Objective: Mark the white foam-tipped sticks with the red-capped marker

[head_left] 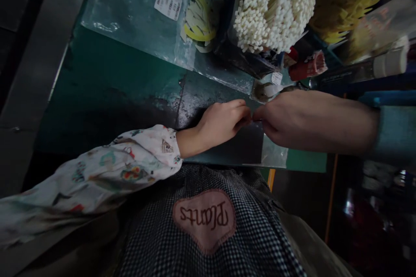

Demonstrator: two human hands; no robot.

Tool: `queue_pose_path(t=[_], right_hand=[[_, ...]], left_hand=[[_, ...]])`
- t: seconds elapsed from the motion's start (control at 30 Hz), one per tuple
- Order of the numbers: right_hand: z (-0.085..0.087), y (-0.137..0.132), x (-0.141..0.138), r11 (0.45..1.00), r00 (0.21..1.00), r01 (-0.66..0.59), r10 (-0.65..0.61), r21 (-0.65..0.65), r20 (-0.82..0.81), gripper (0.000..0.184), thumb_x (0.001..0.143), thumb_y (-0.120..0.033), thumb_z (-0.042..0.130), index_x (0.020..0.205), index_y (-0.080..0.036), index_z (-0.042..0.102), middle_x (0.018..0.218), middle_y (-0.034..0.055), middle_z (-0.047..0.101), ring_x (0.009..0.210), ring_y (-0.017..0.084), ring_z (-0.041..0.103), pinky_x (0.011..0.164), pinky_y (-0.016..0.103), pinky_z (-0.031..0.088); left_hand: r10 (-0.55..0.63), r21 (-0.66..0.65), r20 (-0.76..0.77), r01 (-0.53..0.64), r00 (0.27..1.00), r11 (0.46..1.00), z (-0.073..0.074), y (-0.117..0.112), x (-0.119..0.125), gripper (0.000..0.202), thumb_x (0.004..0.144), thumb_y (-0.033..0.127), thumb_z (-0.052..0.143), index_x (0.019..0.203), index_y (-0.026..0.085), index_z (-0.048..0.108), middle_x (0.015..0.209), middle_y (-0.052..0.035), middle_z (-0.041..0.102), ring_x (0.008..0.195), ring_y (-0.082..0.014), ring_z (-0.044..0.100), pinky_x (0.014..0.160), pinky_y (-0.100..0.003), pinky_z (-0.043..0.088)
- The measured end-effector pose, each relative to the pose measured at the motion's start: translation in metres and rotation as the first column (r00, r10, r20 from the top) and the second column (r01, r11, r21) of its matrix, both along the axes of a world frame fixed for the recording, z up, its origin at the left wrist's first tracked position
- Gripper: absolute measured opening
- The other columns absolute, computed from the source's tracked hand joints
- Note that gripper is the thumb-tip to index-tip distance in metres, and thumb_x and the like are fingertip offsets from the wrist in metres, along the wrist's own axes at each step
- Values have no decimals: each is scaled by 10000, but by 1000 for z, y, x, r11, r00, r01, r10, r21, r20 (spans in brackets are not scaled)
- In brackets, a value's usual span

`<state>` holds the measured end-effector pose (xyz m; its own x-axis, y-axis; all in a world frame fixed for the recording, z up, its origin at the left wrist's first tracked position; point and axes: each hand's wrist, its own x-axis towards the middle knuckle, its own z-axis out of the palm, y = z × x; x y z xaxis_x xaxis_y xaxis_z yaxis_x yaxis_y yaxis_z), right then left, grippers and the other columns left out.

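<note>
My left hand (224,123), in a white patterned sleeve, is closed in a pinch over a dark board (230,149) on the green tabletop. Facing it, almost fingertip to fingertip, my right hand (289,117) is pinched too. A tiny dark thing shows at the right fingertips, too small to name. Whatever the left fingers hold is hidden. Just beyond my right hand lies a small clear packet (261,91) with a pale piece and a white label.
Clear plastic bags (126,13), one holding yellow and pale cut pieces (201,19), cover the back. A thick bundle of white-tipped stems (276,4) stands back right, beside yellow leaf-like pieces (347,0), a red roll-like item (307,66) and a white-capped bottle (388,62).
</note>
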<state>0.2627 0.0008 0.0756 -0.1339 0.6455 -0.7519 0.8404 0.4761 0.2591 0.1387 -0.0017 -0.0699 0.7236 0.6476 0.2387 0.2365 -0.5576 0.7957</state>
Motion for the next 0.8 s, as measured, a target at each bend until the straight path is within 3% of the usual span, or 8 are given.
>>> queue_pose_path(t=[0.23,0.5,0.67,0.8], right_hand=[[8,4,-23,998,978,19,-6,-60,209,168,847,-171,554,804,-181,716,737,106,711,629,231,660,596,318,384],[5,4,-22,997,979,16,0,-74,205,207,838,-183,536,827,-156,741,725,110,712,651,250,682,596,308,413],[7,2,-29,999,978,-16,24,-41,206,302,897,-195,481,962,-126,768,849,160,755,803,304,729,637,332,434],[9,1,-31,996,985,-59,68,-64,155,315,922,-212,476,965,-118,774,869,174,760,800,293,729,614,321,413]], left_hand=[[-6,3,-33,7,999,1000,2,0,0,173,984,180,569,1008,161,739,993,-60,713,876,-212,715,677,-299,503],[-15,-8,-49,14,999,1000,3,1,0,185,953,136,572,1026,161,740,1076,-73,724,904,-227,721,693,-314,514],[-11,-12,-11,11,1000,1000,0,2,0,188,972,184,562,1005,160,746,1079,-82,730,898,-219,722,719,-318,516],[-17,-23,-13,17,1000,1000,-1,4,-1,177,967,187,582,1031,151,743,1114,-98,735,930,-232,726,744,-332,516]])
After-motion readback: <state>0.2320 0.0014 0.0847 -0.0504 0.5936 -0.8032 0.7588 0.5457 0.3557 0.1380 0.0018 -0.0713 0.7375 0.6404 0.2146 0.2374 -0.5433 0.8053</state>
